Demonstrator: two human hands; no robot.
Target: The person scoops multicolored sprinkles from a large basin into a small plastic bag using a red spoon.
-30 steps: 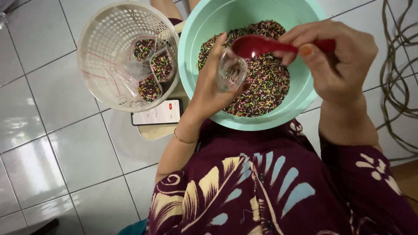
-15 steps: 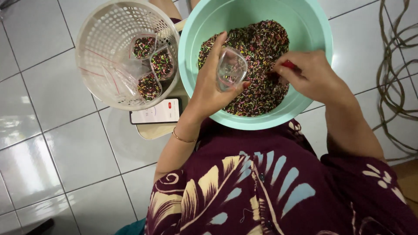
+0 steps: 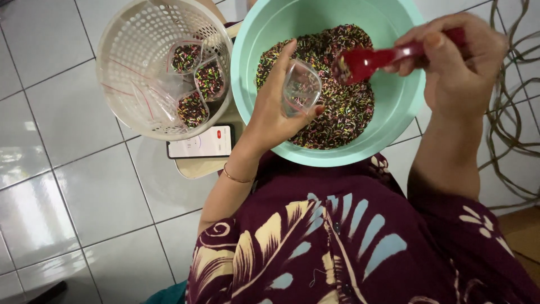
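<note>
Sprinkle-filled teal bowl point(image 3: 394, 107); left hand point(image 3: 270, 112) around clear cup point(image 3: 301, 87), right hand point(image 3: 458, 62) gripping loaded red spoon point(image 3: 365, 59).

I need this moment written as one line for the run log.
left hand: holds small clear cup | right hand: holds red spoon, loaded | below: mint bowl of sprinkles | side: white basket, filled cups

Left hand point(image 3: 275, 110) raised with fingers curled closed, right hand point(image 3: 458, 62) fisted, wrist bent inward
</note>
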